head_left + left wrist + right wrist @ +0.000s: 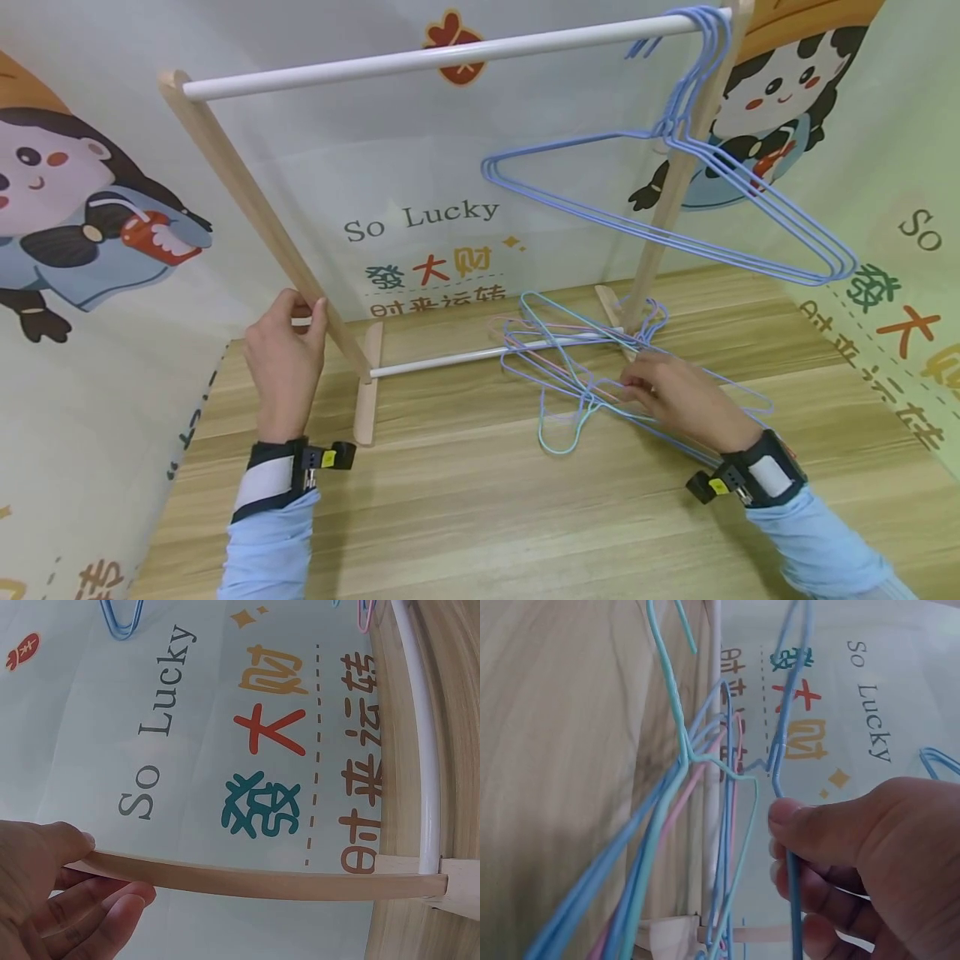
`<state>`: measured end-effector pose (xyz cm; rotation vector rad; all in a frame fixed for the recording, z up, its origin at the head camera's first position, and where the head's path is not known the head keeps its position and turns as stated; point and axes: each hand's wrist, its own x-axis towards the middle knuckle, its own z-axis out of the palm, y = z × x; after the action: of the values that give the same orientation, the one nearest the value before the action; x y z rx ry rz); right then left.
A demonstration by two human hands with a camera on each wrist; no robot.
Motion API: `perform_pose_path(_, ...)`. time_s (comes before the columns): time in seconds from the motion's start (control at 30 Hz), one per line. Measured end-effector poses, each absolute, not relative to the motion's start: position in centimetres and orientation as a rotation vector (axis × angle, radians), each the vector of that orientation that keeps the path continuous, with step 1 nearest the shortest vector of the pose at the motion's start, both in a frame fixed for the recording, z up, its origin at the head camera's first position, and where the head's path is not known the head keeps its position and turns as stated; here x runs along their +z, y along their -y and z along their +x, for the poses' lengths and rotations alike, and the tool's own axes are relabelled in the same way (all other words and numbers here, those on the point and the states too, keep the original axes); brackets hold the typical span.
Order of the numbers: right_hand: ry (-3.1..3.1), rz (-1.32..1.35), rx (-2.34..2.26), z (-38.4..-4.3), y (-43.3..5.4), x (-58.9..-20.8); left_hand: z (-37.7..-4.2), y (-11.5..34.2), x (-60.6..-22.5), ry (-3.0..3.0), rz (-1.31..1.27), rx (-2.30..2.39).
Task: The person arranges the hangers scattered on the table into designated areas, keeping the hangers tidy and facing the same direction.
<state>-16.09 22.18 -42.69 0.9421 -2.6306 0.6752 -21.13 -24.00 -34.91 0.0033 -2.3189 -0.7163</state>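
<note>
two light blue sleeves with black wrist straps come in from the bottom edge of the head view, resting over the wooden tabletop [465, 500]. left hand [285, 358] is wrapped round the slanted wooden post [255, 208] of a small clothes rack; in the left wrist view the thumb lies on top of the post [262, 881] and the fingers [97, 915] curl beneath it, so the grip is closed on the wood. right hand [675, 396] rests low on the tabletop, on a loose pile of wire hangers [570, 367] in blue, teal and pink that lies tangled over the rack's lower white rail [480, 354]. in the right wrist view the thumb and curled fingers [825, 832] pinch one blue hanger wire [791, 915] just below its twisted neck, while the other hangers [667, 825] fan out beside it on the wood.

up above, a white top rail [420, 58] spans the two wooden posts, and a bunch of blue hangers [675, 208] hangs by its hooks at the right end, close to the right post [675, 192]. the rack's wooden foot [367, 383] sits flat on the tabletop near the left hand. behind the rack stands a pale backdrop [420, 217] printed with "so lucky", chinese characters and cartoon figures, and it wraps round both sides.
</note>
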Motion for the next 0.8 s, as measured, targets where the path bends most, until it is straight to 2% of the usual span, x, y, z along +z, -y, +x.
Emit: perform_pose_path(0.8, 2.289, 0.806, 0.616, -17.2, -22.9, -42.3, -21.3, 24.1, -35.0, 2.300, -0.014, -0.701)
